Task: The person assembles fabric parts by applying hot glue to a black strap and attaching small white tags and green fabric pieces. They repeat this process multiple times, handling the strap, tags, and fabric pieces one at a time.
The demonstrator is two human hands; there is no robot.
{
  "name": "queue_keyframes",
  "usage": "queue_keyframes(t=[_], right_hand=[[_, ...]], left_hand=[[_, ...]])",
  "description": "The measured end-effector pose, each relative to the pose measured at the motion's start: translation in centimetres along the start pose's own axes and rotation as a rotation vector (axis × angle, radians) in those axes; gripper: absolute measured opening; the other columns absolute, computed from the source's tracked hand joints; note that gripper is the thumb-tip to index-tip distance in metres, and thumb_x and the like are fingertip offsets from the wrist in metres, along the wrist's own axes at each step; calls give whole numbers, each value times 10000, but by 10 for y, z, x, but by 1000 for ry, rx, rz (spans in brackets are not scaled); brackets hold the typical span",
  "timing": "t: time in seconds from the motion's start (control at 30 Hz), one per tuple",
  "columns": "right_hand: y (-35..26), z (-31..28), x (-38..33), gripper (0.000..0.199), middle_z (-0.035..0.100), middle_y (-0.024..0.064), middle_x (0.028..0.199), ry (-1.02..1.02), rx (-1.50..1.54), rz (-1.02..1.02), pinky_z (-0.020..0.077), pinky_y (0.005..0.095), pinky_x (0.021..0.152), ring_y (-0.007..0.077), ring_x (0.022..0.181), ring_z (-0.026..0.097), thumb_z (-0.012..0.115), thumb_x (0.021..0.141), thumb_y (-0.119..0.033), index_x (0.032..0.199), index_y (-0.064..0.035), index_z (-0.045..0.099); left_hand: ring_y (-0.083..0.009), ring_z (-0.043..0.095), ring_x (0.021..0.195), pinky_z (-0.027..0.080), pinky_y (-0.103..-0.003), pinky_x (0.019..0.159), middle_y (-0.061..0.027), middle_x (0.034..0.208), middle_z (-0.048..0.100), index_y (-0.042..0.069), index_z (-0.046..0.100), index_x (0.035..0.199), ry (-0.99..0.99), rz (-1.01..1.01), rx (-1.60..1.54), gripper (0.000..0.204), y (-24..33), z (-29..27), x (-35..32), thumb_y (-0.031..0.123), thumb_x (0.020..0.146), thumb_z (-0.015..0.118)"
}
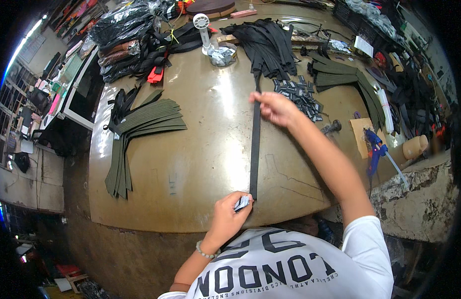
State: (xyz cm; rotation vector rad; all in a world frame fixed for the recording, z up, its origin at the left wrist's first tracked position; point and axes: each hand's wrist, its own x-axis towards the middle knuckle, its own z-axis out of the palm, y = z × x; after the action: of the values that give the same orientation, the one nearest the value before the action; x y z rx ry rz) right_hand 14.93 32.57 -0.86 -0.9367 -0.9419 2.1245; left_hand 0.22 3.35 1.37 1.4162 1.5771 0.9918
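Head view: left hand (225, 214) pinches a small dark buckle (242, 203) at the near end of a black webbing strap (254, 149) lying straight across the brass-coloured worktable (200, 149). Right hand (275, 107) pinches the strap farther out, beside loose buckles (302, 94); black straps (270, 45) lie beyond.

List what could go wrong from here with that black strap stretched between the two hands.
The black strap is pinned only at its ends, by the right hand and the left hand, so it might twist or slide. The left hand also pinches a small buckle near the table edge; it could drop. The right forearm could sweep the buckle pile.
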Motion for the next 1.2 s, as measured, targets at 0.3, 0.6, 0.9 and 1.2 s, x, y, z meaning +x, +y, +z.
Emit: queue_keyframes(t=[0.3,0.6,0.9,1.2], right_hand=[[-61,8,59,232,749,36,950,232,-547,-103,393,235,500,63,684,575,575,994,-231,1063,-37,681],[-14,26,99,483,719,126,973,154,-1243,-483,505,351,826,229,878,650,666,906,-450,1094,-8,715],[7,39,-166,289,693,135,822,260,-1156,-693,500,296,687,172,734,649,683,914,-284,982,-6,714],[51,-172,-331,357,538,49,912,1475,-1054,-736,445,272,761,122,852,502,749,897,-314,1049,-35,587]], left_hand=[[-310,683,769,521,-342,690,-178,856,680,-4,670,920,-22,47,62,148,-5,-10,-15,48,790,717],[-363,649,687,518,-412,599,-160,772,662,17,666,848,-153,18,337,242,3,-17,-28,237,825,766],[-266,595,604,480,-377,560,-76,698,580,157,700,1164,-49,263,596,374,-4,-25,9,291,821,766],[-194,545,586,459,-327,539,-27,663,501,223,691,1211,-54,353,655,529,-9,-18,-4,407,728,806]])
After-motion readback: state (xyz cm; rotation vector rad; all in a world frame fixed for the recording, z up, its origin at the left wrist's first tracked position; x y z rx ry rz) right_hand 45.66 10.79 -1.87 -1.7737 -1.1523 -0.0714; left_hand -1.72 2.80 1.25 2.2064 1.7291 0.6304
